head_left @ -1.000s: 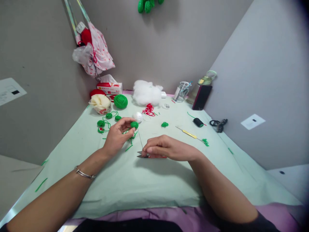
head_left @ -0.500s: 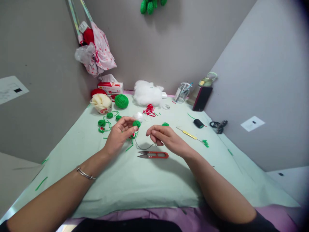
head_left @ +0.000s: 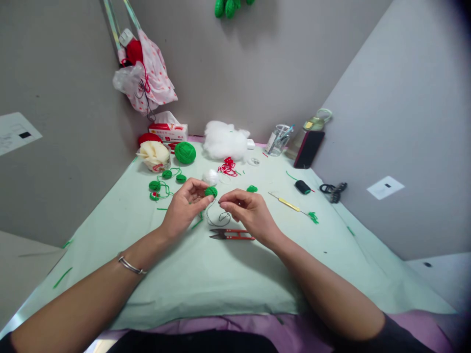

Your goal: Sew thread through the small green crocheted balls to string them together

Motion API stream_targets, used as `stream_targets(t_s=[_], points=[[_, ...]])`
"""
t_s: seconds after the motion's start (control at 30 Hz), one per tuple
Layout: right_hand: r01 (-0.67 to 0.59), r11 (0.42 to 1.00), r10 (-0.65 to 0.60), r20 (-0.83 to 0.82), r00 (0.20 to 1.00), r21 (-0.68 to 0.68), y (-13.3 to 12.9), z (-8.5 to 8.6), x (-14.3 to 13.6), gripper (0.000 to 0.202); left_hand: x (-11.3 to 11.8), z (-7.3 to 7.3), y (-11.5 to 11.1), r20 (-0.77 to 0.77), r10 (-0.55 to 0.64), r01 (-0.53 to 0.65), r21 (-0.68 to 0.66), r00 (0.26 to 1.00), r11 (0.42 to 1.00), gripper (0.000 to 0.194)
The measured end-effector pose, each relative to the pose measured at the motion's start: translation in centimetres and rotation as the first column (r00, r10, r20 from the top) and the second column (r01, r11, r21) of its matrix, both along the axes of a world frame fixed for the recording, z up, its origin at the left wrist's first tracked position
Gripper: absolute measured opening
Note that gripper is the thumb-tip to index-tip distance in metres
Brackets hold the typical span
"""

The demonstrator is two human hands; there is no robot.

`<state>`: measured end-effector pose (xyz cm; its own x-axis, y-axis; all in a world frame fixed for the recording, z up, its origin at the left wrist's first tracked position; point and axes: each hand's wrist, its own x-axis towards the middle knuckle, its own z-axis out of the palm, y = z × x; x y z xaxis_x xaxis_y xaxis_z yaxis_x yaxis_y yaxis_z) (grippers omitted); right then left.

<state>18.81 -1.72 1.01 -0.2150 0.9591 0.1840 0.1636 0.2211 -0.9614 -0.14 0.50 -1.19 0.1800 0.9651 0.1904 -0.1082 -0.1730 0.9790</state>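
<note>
Between the thumb and fingers of my left hand (head_left: 186, 205) is a small green crocheted ball (head_left: 211, 191). My right hand (head_left: 247, 208) is closed in a pinch just right of it, its fingertips a short gap from the ball. A thin dark tip, like that of a sewing needle (head_left: 220, 202), pokes out of this pinch; most of it is hidden by the fingers. Dark thread (head_left: 217, 224) hangs in a loop below both hands. Orange-handled thread snips (head_left: 230, 234) lie under the right hand, blades pointing left, the handle end partly covered.
Several small green crocheted pieces (head_left: 154, 186) lie left of my hands. Behind are a green yarn ball (head_left: 185, 153), white stuffing (head_left: 225, 142) and red yarn scraps (head_left: 228, 167). Rightward lie a yellow-handled crochet hook (head_left: 289, 204), a dark thread spool (head_left: 302, 187) and a leaning phone (head_left: 309, 149).
My right hand has moved left, closer to the green ball, and over the end of the snips. The dark thread now curls in a tighter loop. My left hand keeps its hold, shifted slightly right.
</note>
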Motion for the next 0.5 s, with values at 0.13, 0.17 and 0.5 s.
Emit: stream_targets(t_s=[0.13,0.17,0.5], points=[[-0.012,0.999,0.012,0.003,1.000,-0.045,0.02,-0.53,-0.22,0.014,0.06,-0.06,-0.04,0.000,-0.001,0.001,0.015,1.000,1.000,0.028],[-0.013,0.999,0.013,0.011,1.000,-0.052,0.03,-0.58,-0.23,0.014,0.08,-0.08,-0.02,0.000,0.005,-0.005,0.021,1.000,1.000,0.028],[-0.011,0.999,0.018,0.159,0.987,-0.043,-0.47,-0.20,-0.33,0.015,0.17,-0.32,0.14,0.014,0.029,-0.030,0.041,0.999,0.999,0.027]])
